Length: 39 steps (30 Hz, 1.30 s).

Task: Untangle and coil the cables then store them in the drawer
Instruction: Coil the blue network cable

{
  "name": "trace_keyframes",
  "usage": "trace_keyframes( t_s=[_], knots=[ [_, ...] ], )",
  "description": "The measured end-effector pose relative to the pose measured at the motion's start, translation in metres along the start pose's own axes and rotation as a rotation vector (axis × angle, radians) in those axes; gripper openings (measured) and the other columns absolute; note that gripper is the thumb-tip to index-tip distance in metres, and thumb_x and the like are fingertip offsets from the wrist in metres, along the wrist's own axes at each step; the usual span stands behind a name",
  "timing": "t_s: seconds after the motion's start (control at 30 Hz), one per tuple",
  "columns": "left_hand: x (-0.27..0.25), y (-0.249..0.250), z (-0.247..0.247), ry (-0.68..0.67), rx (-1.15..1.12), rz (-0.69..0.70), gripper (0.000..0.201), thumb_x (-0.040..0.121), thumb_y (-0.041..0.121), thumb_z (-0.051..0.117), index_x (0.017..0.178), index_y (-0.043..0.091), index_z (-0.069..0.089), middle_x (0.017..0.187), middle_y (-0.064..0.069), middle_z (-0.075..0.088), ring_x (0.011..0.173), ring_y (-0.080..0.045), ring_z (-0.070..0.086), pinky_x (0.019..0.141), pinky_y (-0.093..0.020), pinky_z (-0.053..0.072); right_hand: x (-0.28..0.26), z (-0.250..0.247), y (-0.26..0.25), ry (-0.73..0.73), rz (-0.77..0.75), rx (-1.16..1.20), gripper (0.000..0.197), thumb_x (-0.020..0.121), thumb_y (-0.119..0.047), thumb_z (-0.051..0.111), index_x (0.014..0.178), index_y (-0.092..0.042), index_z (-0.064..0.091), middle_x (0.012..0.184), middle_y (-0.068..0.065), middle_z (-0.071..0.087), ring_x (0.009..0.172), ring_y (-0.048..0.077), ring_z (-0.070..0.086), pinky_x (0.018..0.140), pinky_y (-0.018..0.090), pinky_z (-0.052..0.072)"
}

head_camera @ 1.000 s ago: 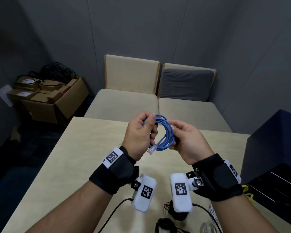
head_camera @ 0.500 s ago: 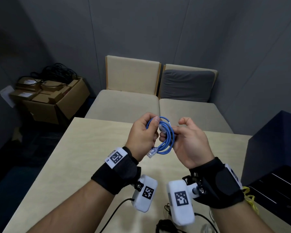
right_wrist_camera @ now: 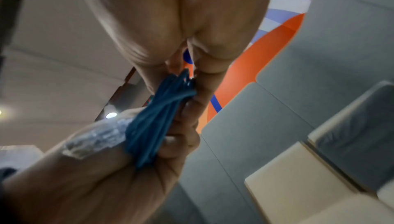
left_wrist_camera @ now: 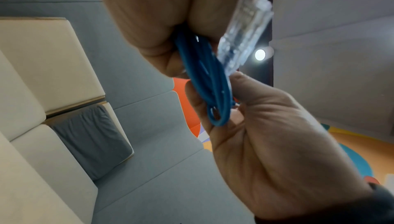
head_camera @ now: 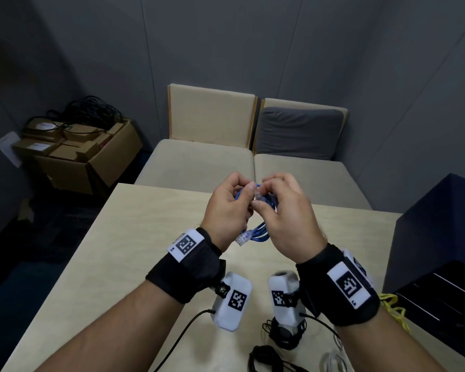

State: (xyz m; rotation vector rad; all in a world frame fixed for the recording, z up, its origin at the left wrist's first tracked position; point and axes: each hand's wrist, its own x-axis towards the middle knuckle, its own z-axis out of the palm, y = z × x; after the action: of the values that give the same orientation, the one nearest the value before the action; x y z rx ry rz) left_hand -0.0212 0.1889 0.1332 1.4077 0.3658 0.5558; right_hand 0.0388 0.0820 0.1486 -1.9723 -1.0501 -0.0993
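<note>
Blue cable (head_camera: 261,233): wound into small loops. It is judged light, pliable and springy, and the loops would likely open if let go. The clear end plugs are rigid, and their clips are probably brittle. The lower plug (head_camera: 242,239) hangs under the coil and the upper plug (head_camera: 258,196) sits at its top. The soundest hold is across the bundled strands, not on the plugs.

The coil is held in the air over the tabletop (head_camera: 145,237), toward its far edge, between both hands. The left hand (head_camera: 226,210) grips the bundle with curled fingers. The right hand (head_camera: 287,218) pinches the strands beside the upper plug.
</note>
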Motion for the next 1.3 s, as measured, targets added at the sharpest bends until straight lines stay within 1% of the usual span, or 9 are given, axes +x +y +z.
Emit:
trace_keyframes(
  t_s=[0.1, 0.2, 0.33, 0.43, 0.7, 0.8, 0.87, 1.0, 1.3],
  knots=[
    [-0.001, 0.001, -0.001, -0.003, -0.009, -0.01, 0.017, 0.098, 0.013, 0.048, 0.088, 0.0, 0.047, 0.059, -0.003, 0.043, 0.046, -0.016, 0.032, 0.04, -0.023, 0.022, 0.001, -0.002, -0.003, 0.065, -0.066, -0.045, 0.005, 0.087, -0.019, 0.06, 0.088, -0.015, 0.059, 0.109, -0.006, 0.048, 0.103, 0.017, 0.051, 0.088, 0.024, 0.038],
    [-0.002, 0.002, -0.001, -0.018, -0.034, -0.004, 0.016, 0.097, 0.008, 0.049, 0.089, -0.004, 0.046, 0.055, 0.001, 0.038, 0.047, -0.016, 0.031, 0.04, -0.02, 0.023, 0.005, -0.005, -0.003, 0.153, 0.045, 0.166, 0.007, 0.089, -0.017, 0.059, 0.084, -0.021, 0.055, 0.094, -0.005, 0.056, 0.082, 0.011, 0.058, 0.075, 0.018, 0.044],
    [-0.006, 0.002, -0.005, -0.08, -0.085, 0.004, 0.013, 0.096, 0.005, 0.051, 0.083, 0.007, 0.053, 0.061, -0.002, 0.045, 0.05, -0.013, 0.041, 0.041, -0.022, 0.041, 0.005, -0.004, 0.005, 0.193, 0.312, 0.427, 0.015, 0.091, -0.012, 0.061, 0.081, -0.02, 0.055, 0.081, -0.003, 0.059, 0.072, 0.01, 0.055, 0.073, 0.032, 0.049],
    [-0.006, -0.001, -0.008, -0.112, -0.144, -0.015, 0.015, 0.097, 0.009, 0.051, 0.082, 0.012, 0.055, 0.059, -0.002, 0.049, 0.047, -0.016, 0.043, 0.042, -0.023, 0.041, 0.002, -0.005, 0.009, 0.134, 0.355, 0.518, 0.015, 0.088, -0.015, 0.065, 0.079, -0.017, 0.054, 0.076, 0.0, 0.056, 0.07, 0.015, 0.052, 0.069, 0.04, 0.046],
    [-0.003, 0.009, -0.002, -0.117, -0.321, -0.115, 0.015, 0.097, 0.018, 0.048, 0.09, 0.005, 0.05, 0.06, -0.002, 0.047, 0.043, -0.01, 0.041, 0.037, -0.019, 0.038, -0.01, -0.011, 0.013, -0.018, 0.313, 0.562, 0.023, 0.075, -0.032, 0.068, 0.092, -0.02, 0.057, 0.081, -0.016, 0.062, 0.069, 0.011, 0.055, 0.07, 0.037, 0.048],
    [-0.001, 0.011, -0.003, -0.114, -0.403, -0.154, 0.015, 0.097, 0.02, 0.048, 0.088, 0.008, 0.051, 0.064, -0.001, 0.046, 0.045, -0.008, 0.041, 0.038, -0.017, 0.035, -0.015, -0.009, 0.016, -0.079, 0.373, 0.634, 0.041, 0.072, -0.025, 0.072, 0.108, -0.021, 0.053, 0.1, -0.002, 0.063, 0.075, 0.018, 0.062, 0.071, 0.04, 0.056],
    [-0.001, 0.011, -0.004, -0.113, -0.413, -0.164, 0.015, 0.097, 0.02, 0.048, 0.092, 0.007, 0.053, 0.064, -0.001, 0.047, 0.047, -0.008, 0.042, 0.04, -0.017, 0.038, -0.016, -0.008, 0.017, -0.114, 0.399, 0.723, 0.04, 0.074, -0.019, 0.069, 0.111, -0.017, 0.052, 0.095, 0.006, 0.062, 0.072, 0.021, 0.065, 0.064, 0.036, 0.055],
    [-0.001, 0.005, -0.008, -0.102, -0.224, -0.117, 0.021, 0.097, 0.025, 0.049, 0.095, 0.005, 0.058, 0.067, -0.003, 0.049, 0.059, -0.016, 0.049, 0.055, -0.024, 0.046, -0.014, -0.009, 0.017, -0.09, 0.414, 0.771, 0.021, 0.09, -0.002, 0.062, 0.107, -0.013, 0.055, 0.083, 0.008, 0.06, 0.064, 0.02, 0.063, 0.057, 0.032, 0.051],
    [-0.008, 0.002, -0.027, -0.187, -0.151, -0.191, 0.03, 0.097, 0.02, 0.05, 0.122, 0.004, 0.055, 0.1, -0.012, 0.062, 0.071, -0.02, 0.061, 0.065, -0.029, 0.053, -0.016, -0.007, 0.023, -0.051, 0.477, 0.81, 0.015, 0.091, -0.004, 0.059, 0.103, -0.013, 0.058, 0.082, 0.01, 0.059, 0.073, 0.019, 0.059, 0.056, 0.031, 0.051]
  ],
)
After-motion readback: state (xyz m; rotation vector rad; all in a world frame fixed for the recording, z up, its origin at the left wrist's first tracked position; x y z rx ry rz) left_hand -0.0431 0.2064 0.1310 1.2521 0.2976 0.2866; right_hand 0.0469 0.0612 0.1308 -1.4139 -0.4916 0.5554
